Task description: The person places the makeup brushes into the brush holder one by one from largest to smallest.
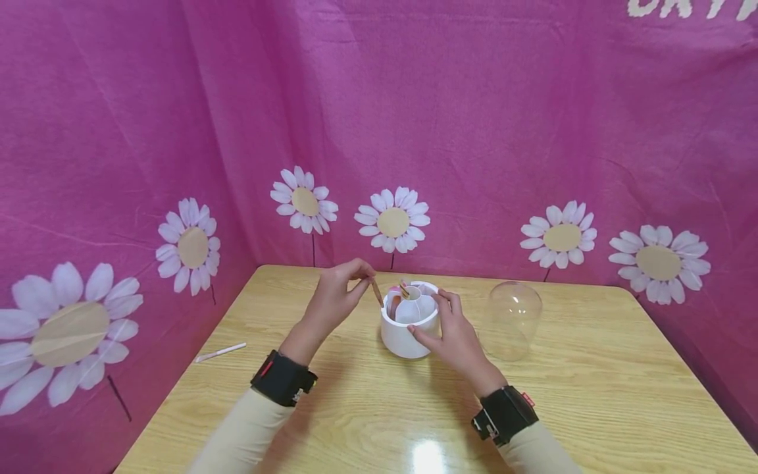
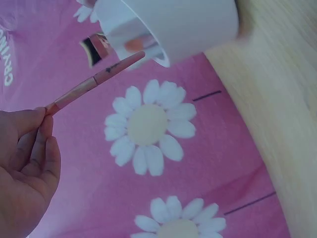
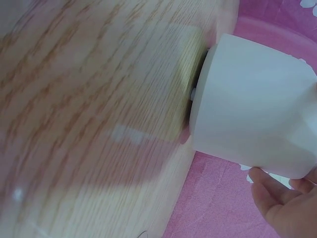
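Observation:
In the head view, my left hand (image 1: 336, 297) pinches one end of a slim pinkish makeup brush (image 1: 378, 293) just left of a round white organizer (image 1: 408, 339). In the left wrist view, the brush (image 2: 101, 79) has a shiny metallic middle, and its tapered handle end points at the organizer's opening. My right hand (image 1: 453, 334) holds the organizer's right side, thumb at the front of the rim and fingers farther back. Inside the divided organizer, several small items stand, among them an orange-pink one (image 1: 395, 307). The right wrist view shows the organizer's smooth wall (image 3: 252, 106) and my fingertips (image 3: 260, 178) against it.
A clear dome cover (image 1: 515, 316) stands on the wooden table (image 1: 379, 421), right of the organizer. A thin white brush (image 1: 222, 353) lies near the left edge. Pink cloth (image 1: 474, 131) with printed daisies hangs behind and beside the table.

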### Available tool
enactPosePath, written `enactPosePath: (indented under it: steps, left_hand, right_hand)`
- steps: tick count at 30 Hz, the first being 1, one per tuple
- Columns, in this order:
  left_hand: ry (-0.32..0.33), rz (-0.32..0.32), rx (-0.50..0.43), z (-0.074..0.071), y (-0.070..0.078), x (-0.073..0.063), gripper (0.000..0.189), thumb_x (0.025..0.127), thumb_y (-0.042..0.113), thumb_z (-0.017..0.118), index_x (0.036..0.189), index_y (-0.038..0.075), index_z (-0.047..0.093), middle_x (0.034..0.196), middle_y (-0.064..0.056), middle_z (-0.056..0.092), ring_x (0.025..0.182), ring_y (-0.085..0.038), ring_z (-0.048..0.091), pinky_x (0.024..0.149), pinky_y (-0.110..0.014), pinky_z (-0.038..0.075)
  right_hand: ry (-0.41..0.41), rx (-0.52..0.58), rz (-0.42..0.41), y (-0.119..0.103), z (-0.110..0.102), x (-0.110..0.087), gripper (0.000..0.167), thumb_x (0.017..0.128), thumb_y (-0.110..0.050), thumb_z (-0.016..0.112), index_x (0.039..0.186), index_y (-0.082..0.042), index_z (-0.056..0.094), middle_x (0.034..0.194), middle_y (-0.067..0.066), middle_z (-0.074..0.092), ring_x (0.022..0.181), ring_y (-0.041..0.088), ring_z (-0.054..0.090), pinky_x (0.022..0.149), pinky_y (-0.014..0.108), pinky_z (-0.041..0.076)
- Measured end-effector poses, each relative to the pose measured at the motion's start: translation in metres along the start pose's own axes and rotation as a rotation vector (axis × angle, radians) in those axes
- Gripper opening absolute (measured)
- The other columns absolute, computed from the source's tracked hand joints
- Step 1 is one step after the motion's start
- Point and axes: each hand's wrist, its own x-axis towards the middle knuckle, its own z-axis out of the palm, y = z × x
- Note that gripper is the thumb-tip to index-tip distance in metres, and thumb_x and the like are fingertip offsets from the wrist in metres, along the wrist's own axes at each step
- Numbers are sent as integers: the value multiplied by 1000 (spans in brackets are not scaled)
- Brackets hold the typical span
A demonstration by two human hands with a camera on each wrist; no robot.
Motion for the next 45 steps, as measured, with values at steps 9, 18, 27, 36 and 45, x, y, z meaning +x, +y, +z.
enactPosePath:
  steps: [9,18,27,36,45]
  left_hand:
    - [-99,50,17,17,8,5,12,90,-4,73,99,3,71,96,-6,75,92,-18,71,88,-33,59]
    - [-156,63,-22,33,12,5,15,88,-6,74,101,2,72,99,-7,76,94,-18,72,90,-31,58]
    - [-163,59,-46,39,13,7,14,89,-2,74,102,3,72,95,-6,76,92,-17,72,86,-29,59]
    - [-141,-73,-117,56,-2,-1,14,89,-4,74,100,3,68,97,-7,76,89,-18,72,77,-24,59]
    - [-157,-210,-127,69,-10,-10,13,90,-3,74,99,5,69,96,-8,74,89,-18,72,76,-22,59]
  right_hand:
    - [-16,12,19,0,0,0,86,86,-46,78,150,-3,40,150,14,35,121,38,59,98,54,52]
    - [-5,2,10,0,0,0,85,86,-44,79,149,-2,40,150,14,35,119,39,60,95,54,53]
    - [7,-3,6,2,2,0,84,86,-45,79,148,-2,41,149,15,36,118,39,61,94,55,54]
    - [28,-2,-18,3,4,1,84,85,-44,80,147,-1,42,148,16,37,116,41,62,93,55,54]
    - [44,1,-31,3,4,0,83,86,-42,80,147,-1,43,148,17,38,114,41,62,90,55,55]
